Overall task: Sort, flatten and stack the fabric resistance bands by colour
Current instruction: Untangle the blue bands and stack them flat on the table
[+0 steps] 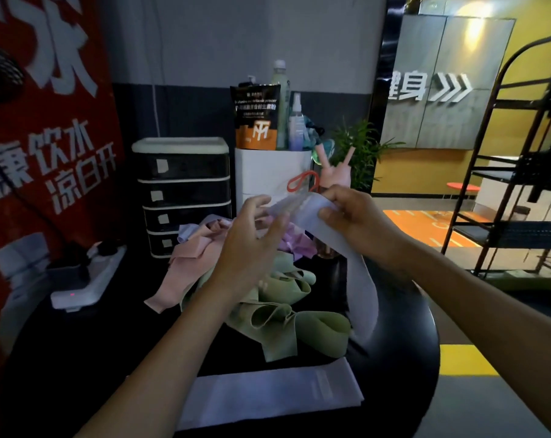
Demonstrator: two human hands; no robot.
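fabric resistance bands (293, 279) lie in a tangled heap at the middle of the round black bench (407, 330): green bands (318, 330) nearest, pink bands (185, 263) to the left, purple bands (294, 241) at the far side. one pale lilac band (361, 273) is lifted clear of the heap and held up over it, probably so it can hang free and be pulled straight before it is laid down. the right hand (351, 219) grips its upper end, fingers curled round the fabric, and the rest of the loop drops down on the right, towards the bench. the left hand (252, 238) reaches to the band's other end with fingers mostly extended; that end is blurred, so i cannot tell whether it pinches the fabric or only touches it. at the near edge lies a flattened stack (268, 393) of the same pale lilac, spread flat and well apart from the heap, which suggests this colour is being sorted first and the held band belongs on top of it. the next move likely calls for smoothing the loop flat, then setting it square on that stack. a drawer unit (182, 191) stands beyond the heap.
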